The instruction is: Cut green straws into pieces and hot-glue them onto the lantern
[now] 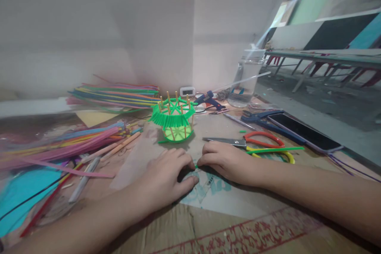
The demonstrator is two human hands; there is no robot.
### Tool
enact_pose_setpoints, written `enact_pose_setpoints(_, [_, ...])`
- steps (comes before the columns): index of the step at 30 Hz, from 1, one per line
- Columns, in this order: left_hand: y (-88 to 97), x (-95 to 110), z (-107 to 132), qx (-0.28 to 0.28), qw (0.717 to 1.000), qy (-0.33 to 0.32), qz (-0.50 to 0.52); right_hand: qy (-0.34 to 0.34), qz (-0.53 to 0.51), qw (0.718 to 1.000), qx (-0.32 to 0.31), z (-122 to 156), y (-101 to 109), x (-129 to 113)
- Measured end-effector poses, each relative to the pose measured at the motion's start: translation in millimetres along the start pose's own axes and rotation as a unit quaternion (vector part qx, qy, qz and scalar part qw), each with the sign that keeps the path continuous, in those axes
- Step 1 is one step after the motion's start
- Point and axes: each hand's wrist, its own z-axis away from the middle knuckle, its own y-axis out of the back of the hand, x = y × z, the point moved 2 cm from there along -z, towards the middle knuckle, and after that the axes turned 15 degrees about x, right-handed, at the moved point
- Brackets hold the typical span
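Note:
My left hand (169,176) rests on the sheet over the table, fingers bent, with a gap between thumb and forefinger. Facing it, my right hand (228,162) has its fingers closed at a tiny green strip piece (196,166), only partly visible between the two hands' fingertips. Just behind them stands a small round green model (175,119), with wooden stick posts and a fringed green ring. Scissors (238,142) with red and yellow handles lie beyond my right hand, partly covered by it. Across their handles lies a green strip (276,150).
Bundles of coloured strips (119,95) lie at the back left, with more strips (74,147) nearer. A glue gun (210,100), a water bottle (245,75), pliers (258,118) and a phone (305,131) are toward the right. White panels (143,27) stand behind.

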Motion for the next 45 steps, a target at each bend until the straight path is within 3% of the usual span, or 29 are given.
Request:
enact_pose_setpoints(13, [3.0, 1.5, -2.7, -0.010, 1.000, -0.012, -0.002, 0.017, -0.009, 1.000, 0.000, 1.4, -2.4, 4.7])
enact_pose_setpoints(22, [2.7, -0.5, -0.5, -0.008, 1.000, 0.012, -0.009, 0.012, -0.011, 1.000, -0.016, -0.9, 0.1, 3.5])
enact_pose_setpoints(45, [2.7, 0.1, -2.3, -0.009, 1.000, -0.014, -0.017, 0.020, -0.013, 1.000, -0.011, -1.5, -0.9, 6.2])
